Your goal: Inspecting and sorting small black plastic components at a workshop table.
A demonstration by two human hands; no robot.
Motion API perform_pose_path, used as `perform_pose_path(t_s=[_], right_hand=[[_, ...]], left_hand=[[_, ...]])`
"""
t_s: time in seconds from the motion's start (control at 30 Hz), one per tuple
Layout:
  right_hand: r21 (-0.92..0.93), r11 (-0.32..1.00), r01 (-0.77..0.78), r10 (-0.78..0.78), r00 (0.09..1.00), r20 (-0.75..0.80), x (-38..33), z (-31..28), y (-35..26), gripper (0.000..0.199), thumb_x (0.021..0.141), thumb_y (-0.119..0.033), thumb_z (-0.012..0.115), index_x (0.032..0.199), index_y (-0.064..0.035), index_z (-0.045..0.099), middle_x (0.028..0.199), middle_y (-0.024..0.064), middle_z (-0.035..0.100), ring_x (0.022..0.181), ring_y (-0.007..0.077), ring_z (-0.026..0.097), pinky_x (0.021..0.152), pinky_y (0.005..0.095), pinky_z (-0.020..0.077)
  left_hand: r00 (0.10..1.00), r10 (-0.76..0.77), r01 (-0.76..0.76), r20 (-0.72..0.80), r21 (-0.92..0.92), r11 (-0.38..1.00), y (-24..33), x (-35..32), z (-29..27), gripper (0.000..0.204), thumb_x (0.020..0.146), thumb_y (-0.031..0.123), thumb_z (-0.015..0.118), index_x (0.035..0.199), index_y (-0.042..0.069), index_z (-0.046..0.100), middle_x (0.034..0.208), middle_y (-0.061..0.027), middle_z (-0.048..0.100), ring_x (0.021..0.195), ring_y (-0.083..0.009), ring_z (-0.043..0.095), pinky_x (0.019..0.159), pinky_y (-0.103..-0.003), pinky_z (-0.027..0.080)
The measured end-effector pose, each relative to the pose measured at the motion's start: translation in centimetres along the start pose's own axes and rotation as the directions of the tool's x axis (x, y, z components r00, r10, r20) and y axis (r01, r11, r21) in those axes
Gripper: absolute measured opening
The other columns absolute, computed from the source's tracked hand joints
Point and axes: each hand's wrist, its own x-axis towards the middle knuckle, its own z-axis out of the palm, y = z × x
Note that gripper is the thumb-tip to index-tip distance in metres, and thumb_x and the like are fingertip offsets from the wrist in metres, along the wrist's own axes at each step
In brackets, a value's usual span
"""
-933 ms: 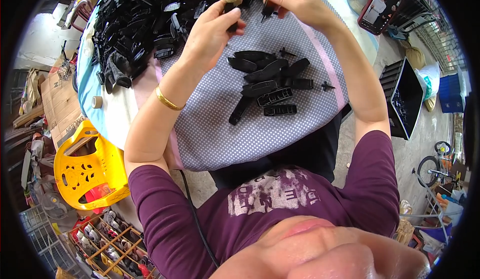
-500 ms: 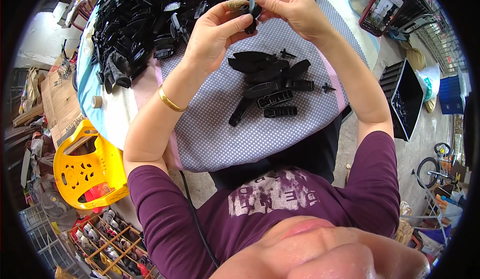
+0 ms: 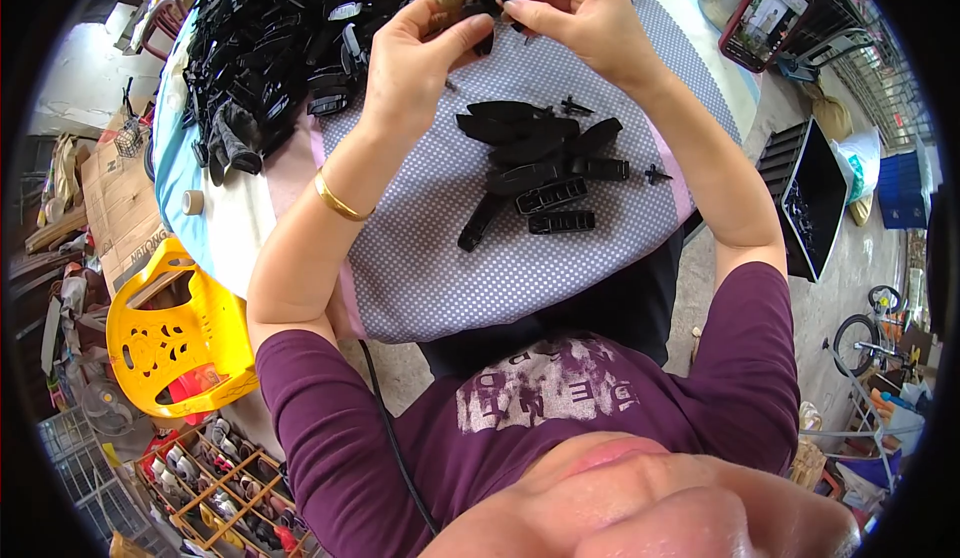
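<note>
My left hand [image 3: 415, 63], with tape round a finger, pinches a black plastic piece [image 3: 485, 45] between thumb and forefinger. Close beside it, my right hand [image 3: 585, 28], also with a taped finger, has thumb and fingertips closed on a dark part whose outline blends into the heap behind. Both hands are raised over the far part of a dotted grey cloth [image 3: 430, 278]. Below them on this cloth lies a small group of black plastic parts [image 3: 550, 195], some long and slotted. Two small pronged black pieces [image 3: 656, 174] lie at its right side.
A large heap of black parts [image 3: 260, 48] covers the table's far left. Nearby are a tape roll [image 3: 193, 203] and a yellow plastic chair [image 3: 180, 333]. To the right are a phone [image 3: 765, 18] and a black crate [image 3: 800, 198]. A dark cable [image 3: 385, 408] runs beside me.
My hands have drawn slightly apart. The grey-black piece that stood upright between them is no longer plainly visible. The parts on the cloth lie as before.
</note>
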Motion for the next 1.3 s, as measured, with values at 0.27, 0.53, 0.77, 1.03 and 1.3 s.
perform_pose_path(t_s=[0.27, 0.53, 0.77, 1.03, 1.3], right_hand=[[-0.378, 0.869, 0.32, -0.264, 0.945, 0.193, -0.1, -0.6, 2.1, 0.03, 0.081, -0.006, 0.064, 0.11, -0.0013, 0.062, 0.097, 0.0084, 0.066, 0.084, 0.0164, 0.064, 0.075, 0.0251, 0.0523], [-0.578, 0.661, 0.479, -0.454, 0.868, 0.2, -0.4, 0.1, 2.3, 0.031, 0.078, -0.007, 0.069, 0.108, -0.0018, 0.063, 0.096, 0.0074, 0.065, 0.083, 0.0158, 0.064, 0.071, 0.0237, 0.0527], [-0.545, 0.741, 0.392, -0.354, 0.918, 0.18, -0.1, 0.2, 3.2, 0.035, 0.079, -0.023, 0.07, 0.105, -0.0013, 0.062, 0.091, 0.008, 0.065, 0.082, 0.0152, 0.061, 0.068, 0.0249, 0.0508], [-0.458, 0.775, 0.435, -0.328, 0.897, 0.297, -0.9, 0.4, 2.2, 0.025, 0.082, -0.022, 0.069, 0.092, 0.001, 0.065, 0.064, 0.0069, 0.06, 0.055, 0.0089, 0.054, 0.05, 0.0239, 0.0437], [-0.415, 0.855, 0.311, -0.101, 0.885, 0.455, 2.9, -5.7, 2.0, 0.026, 0.081, -0.013, 0.065, 0.105, -0.0022, 0.061, 0.096, 0.0074, 0.063, 0.086, 0.0188, 0.062, 0.076, 0.0293, 0.0509]], left_hand=[[1.0, 0.011, -0.011, -0.006, -0.066, 0.998, -0.2, 0.5, -0.8, 0.032, 0.077, 0.0, 0.069, 0.108, -0.002, 0.061, 0.096, -0.0079, 0.066, 0.087, -0.0135, 0.063, 0.081, -0.024, 0.05], [0.999, -0.027, 0.018, -0.044, -0.191, 0.981, -0.4, 0.2, 0.2, 0.032, 0.081, 0.002, 0.066, 0.112, -0.003, 0.059, 0.097, -0.009, 0.066, 0.09, -0.0146, 0.062, 0.083, -0.024, 0.05], [0.997, 0.044, -0.032, 0.056, -0.192, 0.981, 0.3, 0.5, -0.6, 0.026, 0.085, 0.005, 0.061, 0.11, -0.002, 0.061, 0.098, -0.0092, 0.066, 0.089, -0.0132, 0.061, 0.081, -0.023, 0.049], [0.977, 0.135, -0.132, 0.168, -0.029, 0.991, 1.2, -0.1, -0.6, 0.022, 0.085, 0.004, 0.06, 0.107, -0.001, 0.064, 0.099, -0.0097, 0.066, 0.092, -0.0146, 0.061, 0.087, -0.024, 0.047], [0.917, 0.246, -0.344, 0.314, 0.311, 0.886, 1.8, -1.2, 1.0, 0.033, 0.084, 0.005, 0.063, 0.117, 0.005, 0.06, 0.094, -0.0062, 0.068, 0.084, -0.0132, 0.063, 0.081, -0.026, 0.05]])
